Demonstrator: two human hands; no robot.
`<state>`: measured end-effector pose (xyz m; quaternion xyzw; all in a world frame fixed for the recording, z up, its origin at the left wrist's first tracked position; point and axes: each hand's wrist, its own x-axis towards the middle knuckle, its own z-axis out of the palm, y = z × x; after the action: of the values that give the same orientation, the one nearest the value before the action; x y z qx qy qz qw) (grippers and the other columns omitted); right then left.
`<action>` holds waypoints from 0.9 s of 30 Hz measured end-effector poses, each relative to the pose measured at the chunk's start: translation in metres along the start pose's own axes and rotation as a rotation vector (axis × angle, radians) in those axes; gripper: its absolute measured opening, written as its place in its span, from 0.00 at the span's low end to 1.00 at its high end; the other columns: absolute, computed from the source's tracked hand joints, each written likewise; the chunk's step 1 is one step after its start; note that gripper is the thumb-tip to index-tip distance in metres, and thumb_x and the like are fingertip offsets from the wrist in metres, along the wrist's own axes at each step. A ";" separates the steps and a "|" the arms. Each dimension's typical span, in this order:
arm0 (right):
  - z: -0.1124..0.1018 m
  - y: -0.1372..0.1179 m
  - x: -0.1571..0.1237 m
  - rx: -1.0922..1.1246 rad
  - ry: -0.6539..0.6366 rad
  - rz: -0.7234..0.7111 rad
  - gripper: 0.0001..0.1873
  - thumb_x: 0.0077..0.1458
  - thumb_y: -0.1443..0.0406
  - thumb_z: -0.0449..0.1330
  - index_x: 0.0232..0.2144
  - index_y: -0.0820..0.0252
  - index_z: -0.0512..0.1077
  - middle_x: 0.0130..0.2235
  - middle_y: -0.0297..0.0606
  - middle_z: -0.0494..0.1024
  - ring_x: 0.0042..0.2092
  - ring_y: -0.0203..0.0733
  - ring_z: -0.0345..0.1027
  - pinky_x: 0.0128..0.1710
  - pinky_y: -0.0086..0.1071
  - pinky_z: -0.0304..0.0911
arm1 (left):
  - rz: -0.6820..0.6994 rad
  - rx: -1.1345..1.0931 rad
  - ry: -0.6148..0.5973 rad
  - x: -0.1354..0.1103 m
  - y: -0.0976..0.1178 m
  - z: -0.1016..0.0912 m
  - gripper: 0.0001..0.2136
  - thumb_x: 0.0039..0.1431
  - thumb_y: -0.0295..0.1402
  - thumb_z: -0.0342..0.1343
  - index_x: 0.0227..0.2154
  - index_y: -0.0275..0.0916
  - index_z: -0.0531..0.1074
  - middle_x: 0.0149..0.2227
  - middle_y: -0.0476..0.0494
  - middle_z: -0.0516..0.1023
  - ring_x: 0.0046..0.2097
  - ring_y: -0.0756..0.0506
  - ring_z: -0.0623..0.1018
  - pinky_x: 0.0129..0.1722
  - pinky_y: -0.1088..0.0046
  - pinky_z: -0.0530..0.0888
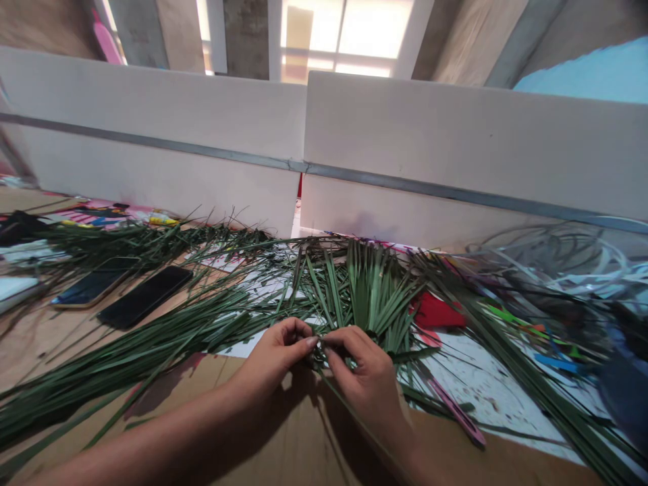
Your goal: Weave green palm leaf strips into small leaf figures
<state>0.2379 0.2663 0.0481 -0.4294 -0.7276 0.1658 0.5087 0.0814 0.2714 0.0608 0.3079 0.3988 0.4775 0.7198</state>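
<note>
White panels (455, 128) stood behind the cluttered worktop (75, 337). A narrow leaf strip (318, 352) was located between the fingertips at centre, low over the near side; its finer detail was too small to tell. The left hand (277, 354) and the right hand (367, 371) each appeared to pinch it between thumb and forefinger. Good handling called for light, even pressure, closely spaced fingertips and no sharp bending along the fibre. Just beyond lay a fan of green leaves (369, 290); a long leaf bundle (167, 331) lay to the left, and a pink tool (458, 412) to the right.
</note>
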 end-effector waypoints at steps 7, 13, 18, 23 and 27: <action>0.000 -0.002 -0.001 -0.023 0.011 0.013 0.09 0.60 0.72 0.58 0.34 0.56 0.76 0.33 0.35 0.78 0.35 0.41 0.74 0.36 0.32 0.66 | 0.076 0.087 -0.002 0.003 -0.002 -0.003 0.14 0.46 0.33 0.73 0.27 0.39 0.71 0.25 0.54 0.68 0.25 0.53 0.66 0.24 0.77 0.61; -0.002 -0.001 -0.001 -0.023 0.011 0.005 0.13 0.60 0.73 0.58 0.42 0.55 0.78 0.38 0.37 0.81 0.39 0.42 0.76 0.41 0.34 0.69 | 0.093 0.168 -0.063 0.003 -0.001 -0.001 0.10 0.47 0.35 0.69 0.25 0.38 0.73 0.23 0.52 0.68 0.22 0.53 0.65 0.22 0.76 0.60; -0.004 -0.003 0.001 -0.079 -0.056 -0.046 0.15 0.61 0.74 0.55 0.43 0.54 0.78 0.38 0.38 0.81 0.39 0.43 0.75 0.40 0.34 0.69 | 0.107 0.252 -0.070 0.006 0.000 -0.003 0.09 0.48 0.36 0.67 0.26 0.38 0.74 0.22 0.52 0.68 0.23 0.51 0.66 0.23 0.75 0.61; -0.003 -0.003 0.001 -0.121 -0.038 -0.011 0.10 0.60 0.73 0.56 0.36 0.56 0.75 0.35 0.37 0.79 0.37 0.44 0.74 0.38 0.35 0.66 | 0.145 0.394 -0.049 0.009 -0.001 -0.008 0.07 0.51 0.35 0.64 0.25 0.39 0.74 0.22 0.52 0.68 0.23 0.50 0.66 0.23 0.74 0.62; -0.001 0.001 -0.001 -0.108 -0.038 0.039 0.08 0.60 0.71 0.56 0.35 0.57 0.74 0.34 0.36 0.78 0.37 0.44 0.74 0.38 0.34 0.65 | 0.248 0.474 -0.054 0.011 0.001 -0.009 0.03 0.52 0.31 0.63 0.25 0.40 0.76 0.24 0.48 0.72 0.27 0.47 0.69 0.27 0.72 0.64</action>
<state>0.2393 0.2659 0.0476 -0.4670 -0.7365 0.1441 0.4676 0.0753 0.2825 0.0537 0.5269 0.4395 0.4470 0.5739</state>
